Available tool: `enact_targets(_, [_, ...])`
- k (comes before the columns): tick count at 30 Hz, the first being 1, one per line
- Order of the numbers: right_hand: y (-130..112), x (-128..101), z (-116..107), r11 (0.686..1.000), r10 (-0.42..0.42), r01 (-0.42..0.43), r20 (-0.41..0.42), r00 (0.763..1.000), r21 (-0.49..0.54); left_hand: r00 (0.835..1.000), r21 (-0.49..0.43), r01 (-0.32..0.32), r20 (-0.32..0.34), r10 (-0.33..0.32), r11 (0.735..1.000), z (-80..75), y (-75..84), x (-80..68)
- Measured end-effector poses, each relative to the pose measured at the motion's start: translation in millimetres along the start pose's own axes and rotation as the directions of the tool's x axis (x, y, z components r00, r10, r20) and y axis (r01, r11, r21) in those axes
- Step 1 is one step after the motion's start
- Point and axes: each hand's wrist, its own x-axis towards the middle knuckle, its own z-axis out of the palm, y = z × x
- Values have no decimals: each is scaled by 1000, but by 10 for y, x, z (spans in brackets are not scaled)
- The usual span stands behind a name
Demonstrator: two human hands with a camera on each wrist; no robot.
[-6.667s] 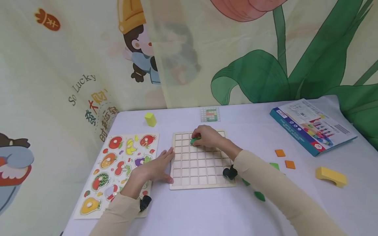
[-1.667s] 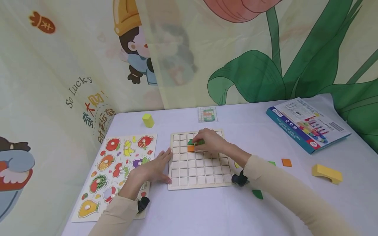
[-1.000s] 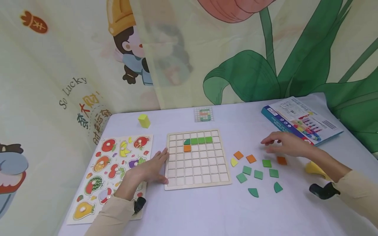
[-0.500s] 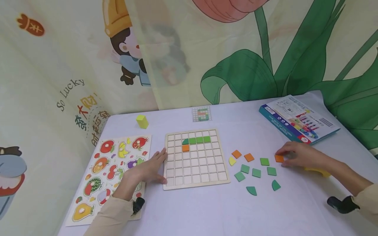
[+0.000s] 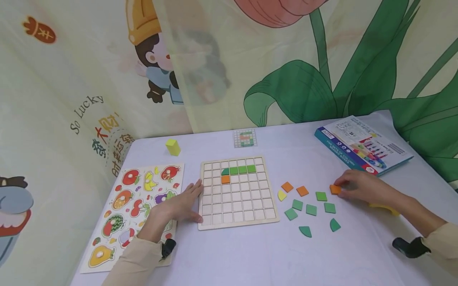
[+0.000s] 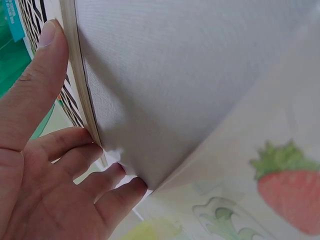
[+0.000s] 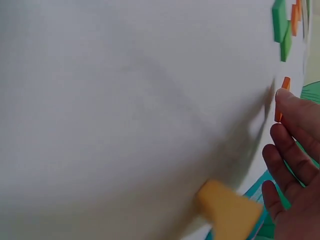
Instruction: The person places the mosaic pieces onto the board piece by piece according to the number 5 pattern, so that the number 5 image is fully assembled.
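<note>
Right hand (image 5: 361, 190) pinches an orange tile (image 5: 335, 189); left hand (image 5: 180, 202) rests flat against the grid board (image 5: 237, 223).

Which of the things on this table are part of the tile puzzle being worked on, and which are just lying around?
In use:
grid board, steadied by left hand
orange tile, pinched by right hand
loose tiles
pattern card

Lying about:
fruit puzzle
yellow block
yellow arch, mostly hidden
box
</note>
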Motion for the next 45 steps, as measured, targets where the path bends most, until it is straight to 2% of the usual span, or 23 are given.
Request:
enact_targets(2, [-80, 71, -19, 1000, 10, -10, 1, 1000, 13, 1000, 1, 1, 0, -1, 1000, -1, 2, 0])
enact_targets(7, [-402, 340, -32, 998, -32, 31, 6, 999, 48, 1000, 3, 5, 1, -5, 1000, -2, 4, -4])
enact_targets(14, [-1134, 791, 164, 997, -42, 39, 40, 998, 69, 1000, -4, 7, 1, -7, 1000, -9, 15, -19])
enact_targets(18, [-1590, 1010, 362, 989, -141, 140, 9, 990, 37, 1000, -7, 6, 4, -6, 1000, -9, 18, -18])
enact_targets(22, [-1986, 1151, 564, 962, -274, 274, -10, 962, -9, 1000, -7, 10, 7, -10, 1000, -1, 20, -13])
enact_targets(25, [-2202, 1204, 676, 946, -323, 323, -6, 946, -13, 1000, -3, 7, 6, -7, 1000, 7, 18, -4])
enact_targets(30, [-2374, 1267, 789, 942, -336, 336, -25, 942, -6, 1000, 11, 3, 2, -3, 1000, 4, 12, 5])
enact_targets(37, [-2417, 1309, 872, 946, -323, 322, -44, 945, -33, 1000, 13, 3, 7, -3, 1000, 2, 20, 7])
enact_targets(45, [-2488, 1302, 931, 940, -338, 332, -89, 937, -77, 1000, 13, 18, 6, -18, 1000, -1, 24, 13])
